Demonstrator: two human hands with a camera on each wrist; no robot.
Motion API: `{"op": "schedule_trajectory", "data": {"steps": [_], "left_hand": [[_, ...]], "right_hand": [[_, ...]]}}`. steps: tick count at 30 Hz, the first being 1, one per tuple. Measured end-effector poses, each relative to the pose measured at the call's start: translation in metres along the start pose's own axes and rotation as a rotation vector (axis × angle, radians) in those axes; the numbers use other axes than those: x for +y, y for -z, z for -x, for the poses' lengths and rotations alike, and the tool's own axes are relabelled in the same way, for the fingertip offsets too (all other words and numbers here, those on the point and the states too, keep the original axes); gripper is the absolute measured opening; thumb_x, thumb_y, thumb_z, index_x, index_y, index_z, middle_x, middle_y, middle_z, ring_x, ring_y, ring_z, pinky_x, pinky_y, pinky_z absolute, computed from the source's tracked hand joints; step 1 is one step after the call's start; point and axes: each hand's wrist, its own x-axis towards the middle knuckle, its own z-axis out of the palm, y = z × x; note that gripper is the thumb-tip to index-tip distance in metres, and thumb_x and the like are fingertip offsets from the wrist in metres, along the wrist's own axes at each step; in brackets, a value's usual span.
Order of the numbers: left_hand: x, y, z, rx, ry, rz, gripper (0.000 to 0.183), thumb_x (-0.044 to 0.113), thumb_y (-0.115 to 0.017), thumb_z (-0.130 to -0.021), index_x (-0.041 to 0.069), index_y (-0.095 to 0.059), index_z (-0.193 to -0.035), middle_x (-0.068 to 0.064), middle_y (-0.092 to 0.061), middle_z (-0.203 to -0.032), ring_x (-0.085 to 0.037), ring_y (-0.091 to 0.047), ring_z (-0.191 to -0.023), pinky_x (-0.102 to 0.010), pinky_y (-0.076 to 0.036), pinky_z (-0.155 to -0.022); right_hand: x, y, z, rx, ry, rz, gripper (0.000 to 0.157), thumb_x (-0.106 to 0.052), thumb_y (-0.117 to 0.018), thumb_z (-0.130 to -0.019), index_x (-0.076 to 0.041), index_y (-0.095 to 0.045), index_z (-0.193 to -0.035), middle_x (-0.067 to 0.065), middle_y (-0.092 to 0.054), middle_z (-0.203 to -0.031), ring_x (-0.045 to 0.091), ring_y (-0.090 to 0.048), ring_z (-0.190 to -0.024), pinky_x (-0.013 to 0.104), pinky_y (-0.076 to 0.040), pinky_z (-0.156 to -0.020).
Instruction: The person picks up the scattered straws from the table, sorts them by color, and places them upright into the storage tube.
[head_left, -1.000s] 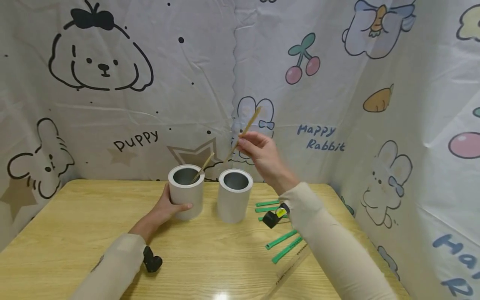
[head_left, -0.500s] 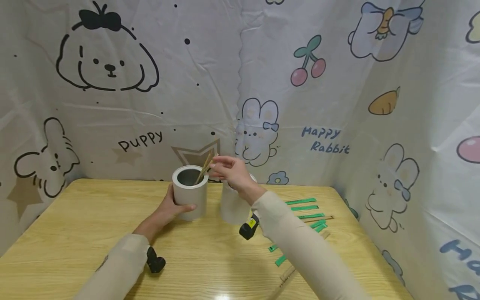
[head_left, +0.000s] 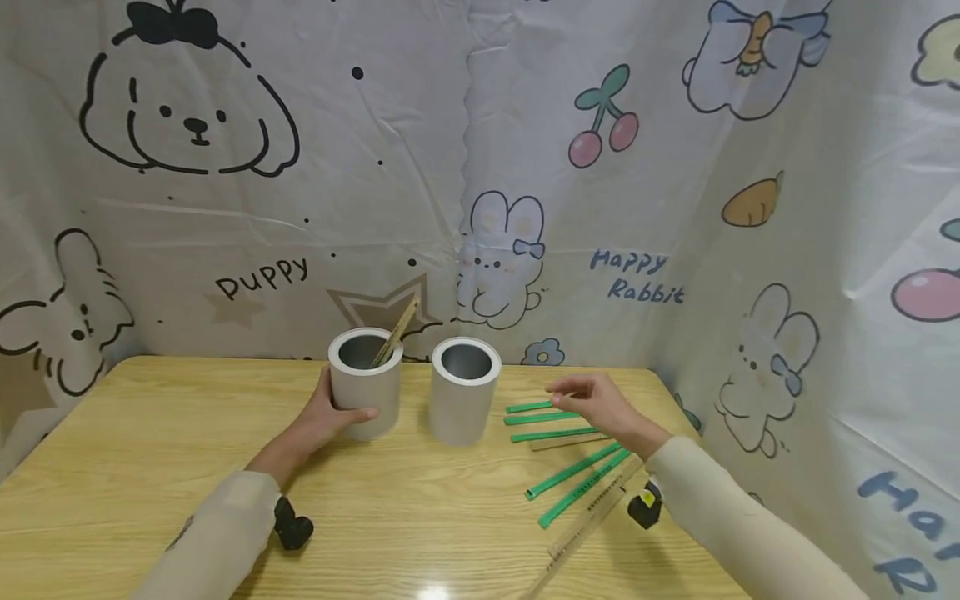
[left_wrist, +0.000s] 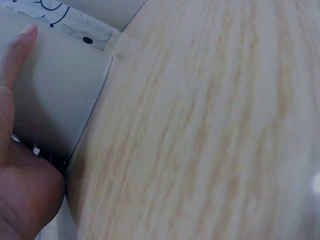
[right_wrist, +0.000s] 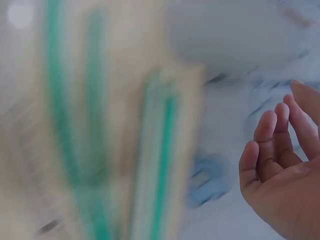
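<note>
Head view: your right hand (head_left: 603, 407), fingers loosely bent and empty, has moved from the sticks to the slim green strips (head_left: 573, 470) on the desk (head_left: 435, 521); the thin tan sticks (head_left: 394, 333) now lean unheld in the white cylindrical container (head_left: 367, 388) your left hand (head_left: 321, 422) grips, long axis slanting up rightward.

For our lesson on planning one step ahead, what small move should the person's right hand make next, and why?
Probably move the empty right hand down to the thin brown stick lying among the slim green strips, since at least one similar brown stick leans in the white cylindrical container that the left hand grips.
</note>
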Motion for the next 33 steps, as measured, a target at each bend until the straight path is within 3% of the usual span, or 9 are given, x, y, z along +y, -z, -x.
{"op": "schedule_trajectory", "data": {"steps": [3, 6, 12, 19, 20, 23, 27, 31, 33], "left_hand": [[-0.001, 0.003, 0.001, 0.005, 0.0, -0.003, 0.111, 0.021, -0.082, -0.084, 0.015, -0.001, -0.16, -0.021, -0.019, -0.164, -0.042, -0.022, -0.151, -0.061, -0.017, -0.124], [-0.002, 0.005, 0.001, 0.007, 0.003, 0.004, 0.111, 0.019, -0.082, -0.084, 0.015, -0.001, -0.16, -0.022, -0.019, -0.164, -0.042, -0.022, -0.151, -0.062, -0.017, -0.124], [0.0, 0.005, 0.001, 0.001, 0.011, 0.009, 0.111, 0.019, -0.081, -0.085, 0.015, 0.001, -0.16, -0.022, -0.018, -0.165, -0.042, -0.022, -0.151, -0.061, -0.017, -0.124], [0.001, 0.001, 0.002, 0.014, 0.015, 0.014, 0.112, 0.016, -0.081, -0.084, 0.014, 0.0, -0.161, -0.023, -0.018, -0.165, -0.042, -0.022, -0.151, -0.06, -0.016, -0.125], [0.001, 0.0, 0.002, 0.012, 0.013, 0.018, 0.112, 0.016, -0.081, -0.084, 0.014, 0.001, -0.161, -0.023, -0.018, -0.165, -0.042, -0.022, -0.151, -0.06, -0.017, -0.125], [-0.002, -0.002, 0.001, 0.004, 0.005, 0.037, 0.111, 0.015, -0.081, -0.084, 0.014, -0.001, -0.161, -0.022, -0.02, -0.164, -0.041, -0.024, -0.15, -0.058, -0.018, -0.124], [-0.005, -0.004, -0.001, -0.005, -0.002, 0.039, 0.111, 0.016, -0.081, -0.084, 0.016, -0.001, -0.161, -0.021, -0.02, -0.164, -0.041, -0.025, -0.15, -0.059, -0.019, -0.124], [-0.003, -0.003, -0.001, 0.004, 0.008, 0.013, 0.112, 0.018, -0.081, -0.084, 0.016, 0.0, -0.161, -0.021, -0.019, -0.165, -0.041, -0.024, -0.151, -0.059, -0.018, -0.124], [-0.002, -0.002, 0.0, 0.007, 0.014, -0.005, 0.112, 0.02, -0.081, -0.085, 0.015, 0.001, -0.161, -0.021, -0.018, -0.165, -0.042, -0.022, -0.151, -0.061, -0.017, -0.124]], "right_hand": [[0.037, 0.003, 0.008, -0.028, -0.08, 0.044, 0.036, -0.02, -0.062, -0.101, 0.003, -0.065, -0.129, 0.021, -0.066, -0.124, 0.024, -0.066, -0.102, 0.048, -0.056, -0.094], [0.062, 0.004, 0.012, -0.041, -0.119, 0.056, 0.034, -0.017, -0.064, -0.1, 0.005, -0.066, -0.125, 0.018, -0.067, -0.116, 0.017, -0.062, -0.093, 0.04, -0.057, -0.084], [0.087, 0.003, 0.009, -0.061, -0.03, 0.157, 0.021, -0.005, -0.069, -0.093, 0.006, -0.072, -0.111, 0.019, -0.069, -0.105, 0.012, -0.054, -0.082, 0.026, -0.049, -0.069], [0.086, -0.003, 0.001, 0.021, -0.045, 0.42, 0.006, -0.011, -0.073, -0.091, -0.013, -0.077, -0.095, -0.002, -0.069, -0.085, 0.01, -0.053, -0.074, 0.052, -0.04, -0.091], [0.084, -0.004, 0.0, 0.034, -0.043, 0.441, 0.006, -0.011, -0.073, -0.092, -0.014, -0.078, -0.094, -0.003, -0.068, -0.083, 0.01, -0.052, -0.072, 0.053, -0.039, -0.088], [0.073, -0.001, 0.0, 0.047, 0.014, 0.395, 0.008, -0.008, -0.07, -0.093, -0.007, -0.077, -0.095, 0.002, -0.065, -0.081, 0.011, -0.048, -0.068, 0.045, -0.045, -0.078], [0.036, 0.007, -0.002, 0.066, 0.085, 0.191, 0.017, -0.008, -0.067, -0.096, 0.004, -0.074, -0.106, 0.012, -0.066, -0.085, 0.012, -0.05, -0.069, 0.027, -0.045, -0.061], [-0.029, 0.006, -0.008, 0.092, 0.09, -0.073, 0.023, -0.011, -0.064, -0.099, 0.003, -0.069, -0.116, 0.004, -0.069, -0.098, 0.011, -0.06, -0.086, 0.031, -0.053, -0.084], [-0.065, 0.0, -0.014, 0.109, 0.104, -0.223, 0.017, -0.01, -0.063, -0.099, -0.004, -0.07, -0.113, -0.004, -0.07, -0.1, 0.009, -0.062, -0.095, 0.035, -0.049, -0.098]]}}
